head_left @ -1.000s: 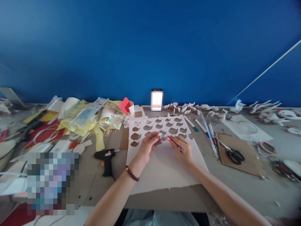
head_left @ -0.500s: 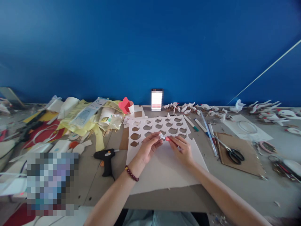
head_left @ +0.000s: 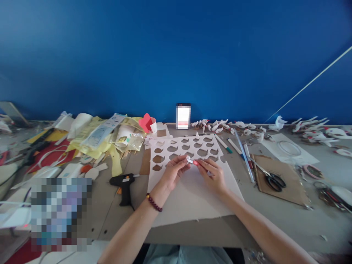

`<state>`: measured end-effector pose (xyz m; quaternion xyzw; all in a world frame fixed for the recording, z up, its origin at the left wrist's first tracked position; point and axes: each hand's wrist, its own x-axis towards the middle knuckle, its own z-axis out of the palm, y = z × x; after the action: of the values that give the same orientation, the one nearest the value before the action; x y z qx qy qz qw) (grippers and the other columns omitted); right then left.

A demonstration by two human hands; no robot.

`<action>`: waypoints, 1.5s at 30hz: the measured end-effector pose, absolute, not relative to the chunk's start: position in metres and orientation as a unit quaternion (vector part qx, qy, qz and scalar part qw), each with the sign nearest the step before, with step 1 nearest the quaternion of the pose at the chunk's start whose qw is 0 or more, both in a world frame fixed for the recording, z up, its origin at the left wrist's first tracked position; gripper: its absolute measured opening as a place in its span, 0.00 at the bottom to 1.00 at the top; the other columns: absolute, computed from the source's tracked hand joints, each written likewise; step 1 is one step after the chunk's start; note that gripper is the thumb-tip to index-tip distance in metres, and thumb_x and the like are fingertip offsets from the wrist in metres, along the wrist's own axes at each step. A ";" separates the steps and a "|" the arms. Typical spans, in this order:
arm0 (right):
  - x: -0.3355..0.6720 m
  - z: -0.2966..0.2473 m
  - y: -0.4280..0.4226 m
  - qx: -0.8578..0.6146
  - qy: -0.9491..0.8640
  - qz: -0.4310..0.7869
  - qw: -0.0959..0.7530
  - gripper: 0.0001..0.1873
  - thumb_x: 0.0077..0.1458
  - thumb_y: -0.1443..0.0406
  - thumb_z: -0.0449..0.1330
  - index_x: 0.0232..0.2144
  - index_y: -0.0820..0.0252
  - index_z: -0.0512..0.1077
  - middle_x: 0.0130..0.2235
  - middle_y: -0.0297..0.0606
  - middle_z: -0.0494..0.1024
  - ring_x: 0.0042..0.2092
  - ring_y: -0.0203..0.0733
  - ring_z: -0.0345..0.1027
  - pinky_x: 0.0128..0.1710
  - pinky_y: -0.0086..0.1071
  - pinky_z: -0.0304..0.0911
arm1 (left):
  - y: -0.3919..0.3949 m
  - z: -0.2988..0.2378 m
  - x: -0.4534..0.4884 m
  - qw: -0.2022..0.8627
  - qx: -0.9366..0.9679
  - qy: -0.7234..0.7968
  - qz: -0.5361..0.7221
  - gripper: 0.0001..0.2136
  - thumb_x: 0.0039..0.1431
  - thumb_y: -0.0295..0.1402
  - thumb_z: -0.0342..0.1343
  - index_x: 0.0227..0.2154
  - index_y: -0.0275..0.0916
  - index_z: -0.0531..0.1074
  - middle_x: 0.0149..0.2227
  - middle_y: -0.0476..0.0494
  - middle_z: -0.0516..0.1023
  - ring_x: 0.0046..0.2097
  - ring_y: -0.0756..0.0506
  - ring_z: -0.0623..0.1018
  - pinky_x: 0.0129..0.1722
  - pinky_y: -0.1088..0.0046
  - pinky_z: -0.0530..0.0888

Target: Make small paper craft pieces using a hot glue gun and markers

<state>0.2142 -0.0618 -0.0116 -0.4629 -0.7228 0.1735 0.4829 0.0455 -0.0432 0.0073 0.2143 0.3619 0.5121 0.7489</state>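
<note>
Between my fingertips is a small white piece with a red end point(head_left: 190, 161), too small to name exactly. My left hand point(head_left: 175, 171) pinches its white side, and a dark beaded bracelet point(head_left: 154, 202) circles that wrist. At the red end, the fingers of my right hand point(head_left: 213, 173) are closed. Both hands are above a white sheet point(head_left: 192, 205) with rows of bird-like shapes cut out of its far half. A black glue gun point(head_left: 125, 187) lies to the left of the sheet.
Black-handled scissors point(head_left: 275, 182) rest on brown cardboard point(head_left: 291, 190) at the right, beside several markers point(head_left: 224, 144). Small white birds with red marks point(head_left: 242, 125) line the back right. Yellow packaging point(head_left: 90, 135) is piled at the left. A phone point(head_left: 183, 116) stands against the blue wall.
Almost nothing differs. Both hands keep their place over the sheet, and the small piece between them shifts very slightly.
</note>
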 end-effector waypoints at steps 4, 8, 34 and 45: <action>0.214 -0.014 -0.062 -0.459 -0.720 0.165 0.493 0.12 0.58 0.65 0.54 0.40 0.58 0.76 0.33 0.40 0.75 0.32 0.37 0.68 0.29 0.29 0.64 | -0.044 0.010 0.045 0.750 0.218 0.359 0.512 0.15 0.33 0.30 0.70 0.29 0.37 0.77 0.24 0.51 0.76 0.28 0.53 0.75 0.36 0.77 0.73; 0.214 -0.015 -0.061 -0.456 -0.723 0.155 0.495 0.12 0.59 0.65 0.54 0.40 0.58 0.76 0.32 0.40 0.74 0.31 0.36 0.68 0.28 0.29 0.64 | -0.044 0.011 0.045 0.750 0.221 0.360 0.508 0.15 0.33 0.30 0.70 0.29 0.36 0.77 0.24 0.51 0.76 0.27 0.54 0.75 0.35 0.77 0.73; 0.216 -0.010 -0.061 -0.480 -0.700 0.175 0.498 0.12 0.59 0.64 0.54 0.41 0.57 0.76 0.32 0.39 0.73 0.30 0.36 0.66 0.27 0.28 0.62 | -0.042 0.004 0.045 0.741 0.248 0.357 0.511 0.14 0.38 0.31 0.68 0.33 0.39 0.77 0.28 0.51 0.76 0.31 0.54 0.73 0.38 0.76 0.69; 0.216 -0.013 -0.061 -0.468 -0.715 0.171 0.490 0.12 0.59 0.64 0.53 0.40 0.58 0.76 0.31 0.39 0.74 0.29 0.36 0.66 0.26 0.28 0.62 | -0.041 0.008 0.043 0.750 0.246 0.341 0.510 0.13 0.39 0.31 0.68 0.30 0.38 0.75 0.27 0.51 0.75 0.32 0.53 0.74 0.35 0.77 0.70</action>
<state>0.2162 -0.0610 -0.0132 -0.4680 -0.7153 0.1713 0.4898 0.0433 -0.0411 0.0081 0.2459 0.3409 0.5104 0.7502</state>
